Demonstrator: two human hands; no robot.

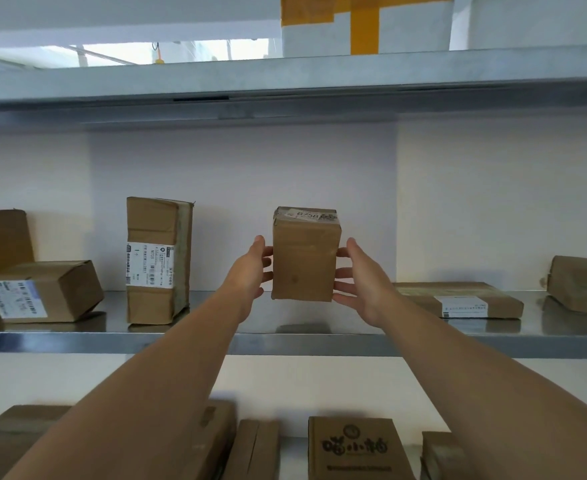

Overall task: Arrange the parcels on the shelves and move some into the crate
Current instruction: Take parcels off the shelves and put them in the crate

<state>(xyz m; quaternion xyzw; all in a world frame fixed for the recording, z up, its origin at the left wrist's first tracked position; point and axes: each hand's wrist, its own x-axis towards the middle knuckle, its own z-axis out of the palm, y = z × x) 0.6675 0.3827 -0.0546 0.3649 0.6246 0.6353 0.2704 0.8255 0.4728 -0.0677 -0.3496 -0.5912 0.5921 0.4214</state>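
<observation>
Head view. An upright small parcel [305,258], label on its top face, sits midway along the middle shelf [285,342], between the front and rear edges. Whether its base rests on the shelf or hangs just above it is unclear. The left hand [250,271] and right hand [358,282] flank it, straight, spread fingers pressed against opposite sides. A tall parcel [158,261] stands toward the left end. A flat parcel [458,299] lies toward the right.

Both bare arms reach forward and up, the left grip [250,268] and right grip [358,282] facing palm to palm, fingers nearly straight, thumbs up.
</observation>
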